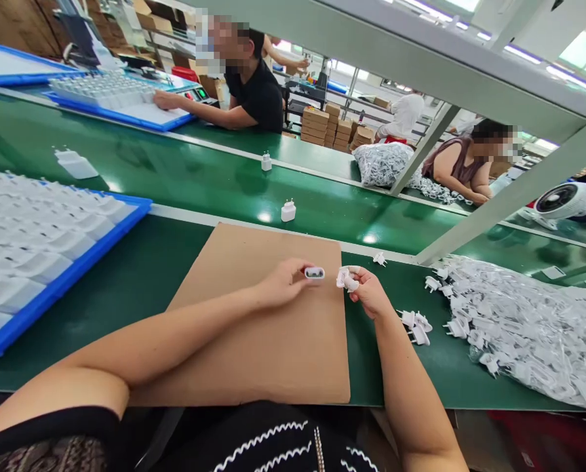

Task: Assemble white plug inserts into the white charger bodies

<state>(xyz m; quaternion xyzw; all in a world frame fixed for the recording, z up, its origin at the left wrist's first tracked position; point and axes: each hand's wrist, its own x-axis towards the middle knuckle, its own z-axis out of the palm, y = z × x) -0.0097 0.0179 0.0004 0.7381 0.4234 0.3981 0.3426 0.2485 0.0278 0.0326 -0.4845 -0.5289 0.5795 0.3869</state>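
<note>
My left hand (286,280) is closed on a small white charger body (314,273), held over the brown cardboard sheet (273,341). My right hand (366,288) pinches a white plug piece (346,278) just to the right of it, a small gap between the two parts. A few loose white plug pieces (415,326) lie on the green table beside my right wrist.
A clear bag full of white plug pieces (533,328) lies at the right. A blue tray of white chargers (37,242) stands at the left. Single chargers (288,210) sit on the green conveyor (199,177). Other people work across the belt. A slanted metal post (494,203) crosses the right.
</note>
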